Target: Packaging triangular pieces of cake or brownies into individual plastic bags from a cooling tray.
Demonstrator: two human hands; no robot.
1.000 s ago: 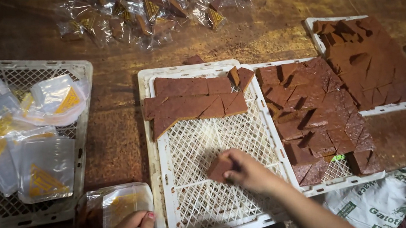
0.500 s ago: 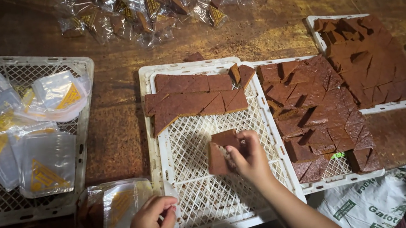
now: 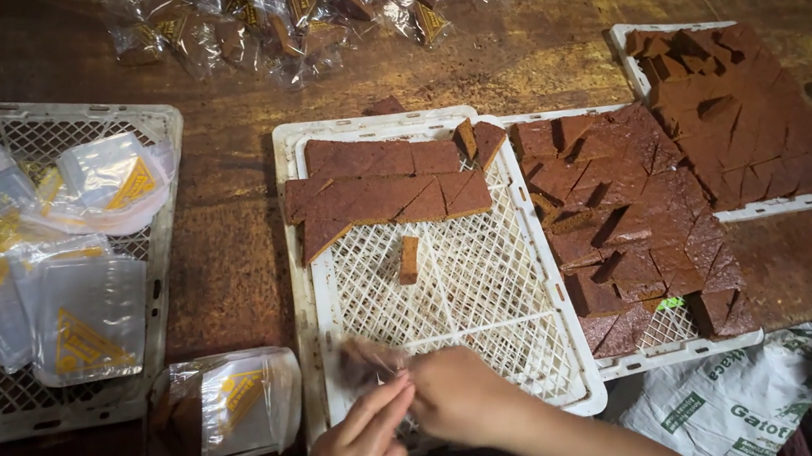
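Both hands are met at the near edge of the middle tray (image 3: pixel 302 269), at 6 o'clock in the head view. A brown slab (image 3: pixel 365 360), blurred, is pinched in the right hand (image 3: pixel 459 393), its grip clenched on the slab's right end. The left hand (image 3: pixel 354 455) lies just at 7 o'clock of it, fingers extended and touching the slab's underside; whether it grasps cannot be told. The slab's long axis runs roughly 9 to 3. A clear wrapper (image 3: pixel 224 406) lies on the table at 9 o'clock of the slab, nearer the left hand.
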